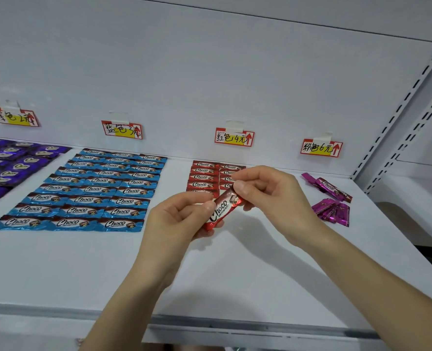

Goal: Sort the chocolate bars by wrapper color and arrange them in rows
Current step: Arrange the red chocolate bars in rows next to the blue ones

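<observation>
While my left hand (182,216) pinches the lower end of one red bar (222,207) and my right hand (265,191) pinches its upper end, it hangs above the shelf (235,274), just before the red rows (204,177). Step, as I judge: placing red stock. Next: lay it flat, aligned at the rows' near edge. Blue rows (93,193) appear filled; pink bars (331,201) lie loose.

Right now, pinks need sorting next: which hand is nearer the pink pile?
Right. The right hand pinches the red bar left of the pink pile; the left hand grips it farther left.
</observation>
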Demonstrator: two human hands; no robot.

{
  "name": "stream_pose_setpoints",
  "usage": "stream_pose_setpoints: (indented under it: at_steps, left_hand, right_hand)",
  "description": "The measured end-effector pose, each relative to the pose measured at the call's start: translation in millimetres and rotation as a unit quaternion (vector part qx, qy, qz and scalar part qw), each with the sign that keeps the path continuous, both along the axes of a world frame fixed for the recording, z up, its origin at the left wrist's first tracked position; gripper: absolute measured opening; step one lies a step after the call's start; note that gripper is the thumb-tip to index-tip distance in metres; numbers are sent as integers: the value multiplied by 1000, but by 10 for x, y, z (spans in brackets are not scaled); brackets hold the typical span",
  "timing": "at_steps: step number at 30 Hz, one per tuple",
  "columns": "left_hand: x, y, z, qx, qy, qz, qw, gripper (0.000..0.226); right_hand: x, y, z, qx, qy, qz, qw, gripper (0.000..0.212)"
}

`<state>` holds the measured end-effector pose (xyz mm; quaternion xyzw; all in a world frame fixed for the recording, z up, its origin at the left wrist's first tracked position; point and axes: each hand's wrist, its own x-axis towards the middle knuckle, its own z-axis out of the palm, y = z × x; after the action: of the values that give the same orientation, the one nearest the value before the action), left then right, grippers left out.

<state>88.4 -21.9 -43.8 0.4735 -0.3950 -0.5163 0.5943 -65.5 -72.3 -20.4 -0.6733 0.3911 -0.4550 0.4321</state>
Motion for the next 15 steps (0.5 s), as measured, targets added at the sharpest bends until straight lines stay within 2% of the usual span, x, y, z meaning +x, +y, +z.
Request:
stream_pose_setpoints:
  at_steps: [2, 5, 7, 10, 12, 13, 15]
  left_hand:
    - [6, -14, -6, 7, 2, 18, 1000, 8]
    - [13, -47, -24, 1, -16, 25, 1000, 2]
    - [-1, -74, -48, -3, -35, 21, 999, 5]
    - [-53, -123, -104, -9, -87, 19, 996, 8]
    - [-70, -166, -178, -28, -216, 32, 975, 10]
    - [-66, -178, -219, -27, -302, 33, 952, 15]
    - [-43, -178, -289, -2, -466, 1, 885, 34]
  right_hand:
    - [-69, -21, -18, -40, 38, 8, 998, 14]
    - [-177, -10, -44, -142, 146, 43, 978, 6]
    - [-225, -4, -90, -217, 201, 76, 952, 19]
    - [-280, -71, -144, -250, 233, 84, 936, 19]
    - [-351, -224, -193, -230, 245, 55, 940, 12]
    - [-384, -319, -221, -206, 259, 26, 943, 10]
    - [-453, -515, -290, -154, 297, -31, 942, 7]
